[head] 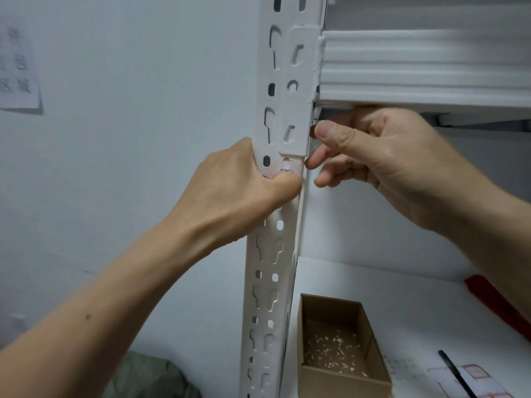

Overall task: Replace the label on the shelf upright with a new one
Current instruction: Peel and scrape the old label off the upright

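Observation:
A white perforated shelf upright (268, 268) runs top to bottom through the middle of the view. A worn white label with red print (290, 165) sticks to it just below a bracket. My left hand (244, 191) wraps the upright from the left, its thumb pressed on the label's lower part. My right hand (379, 156) hovers at the upright's right edge under the shelf beam, fingers curled and apart, fingertips touching the label's right edge. Whether the hand holds anything I cannot tell.
On the lower shelf board (402, 305) stands an open cardboard box (339, 349) with several paper scraps inside. A black pen (454, 372) and a sheet of red-bordered labels (474, 377) lie at the bottom right. A red object (494, 303) sits at the right. A paper notice (18, 70) hangs on the wall.

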